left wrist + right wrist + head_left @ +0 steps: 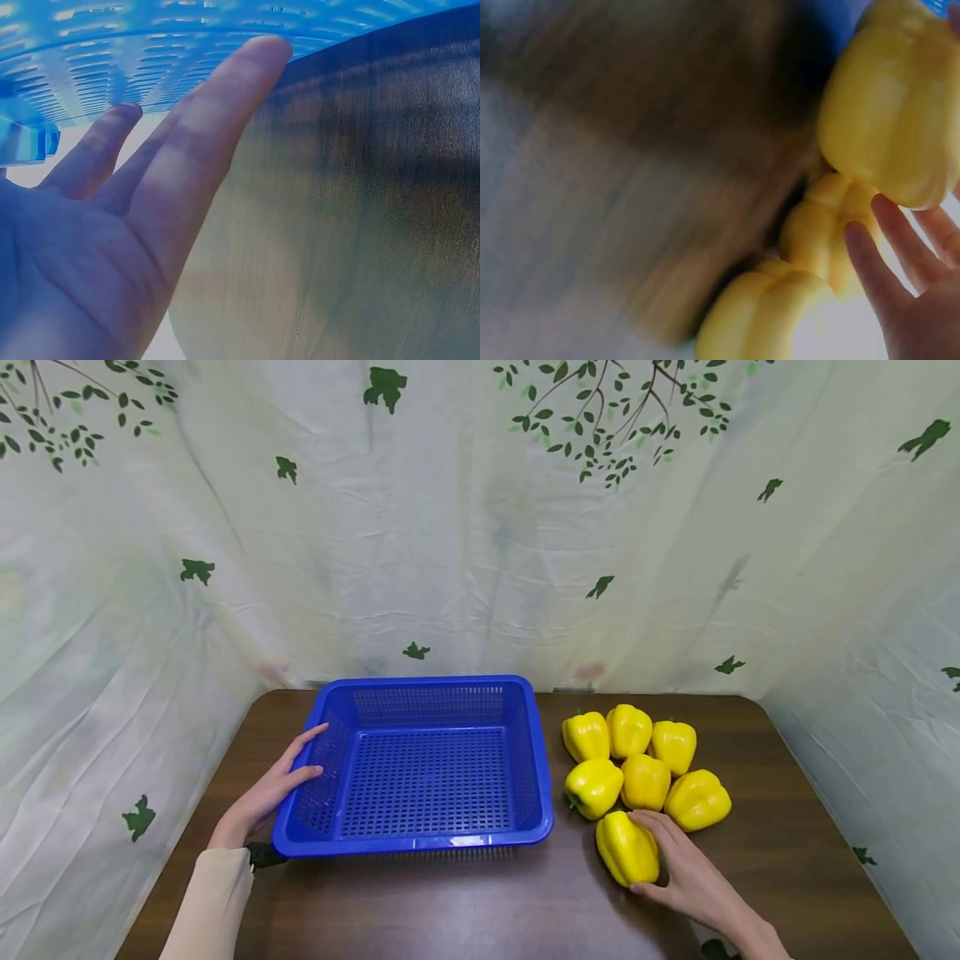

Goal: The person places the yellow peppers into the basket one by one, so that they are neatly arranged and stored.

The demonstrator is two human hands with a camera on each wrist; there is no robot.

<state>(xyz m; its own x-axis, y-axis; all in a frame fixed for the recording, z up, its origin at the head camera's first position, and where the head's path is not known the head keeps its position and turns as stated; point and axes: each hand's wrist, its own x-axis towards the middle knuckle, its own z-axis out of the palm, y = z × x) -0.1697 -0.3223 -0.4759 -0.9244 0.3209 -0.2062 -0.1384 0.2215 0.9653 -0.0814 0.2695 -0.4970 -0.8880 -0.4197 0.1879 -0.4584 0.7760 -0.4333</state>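
At lower right, the right hand (pixel 693 877) pinches the nearest pepper (pixel 624 850) between thumb and fingers; even pressure suits its smooth skin. The left hand (pixel 266 793), fingers apart, should steady the basket (pixel 360 847).

Bell peppers (pixel 646 782) are yellow, one shows a green stem (pixel 573 803). Basket (pixel 542 777) is blue, slotted grid pattern. Table (pixel 450 910) is dark brown wood grain. Backdrop (pixel 450 535) is pale greenish white, printed with dark green leaves (pixel 386 388) and brown branches. Sleeve (pixel 212 897) is cream.
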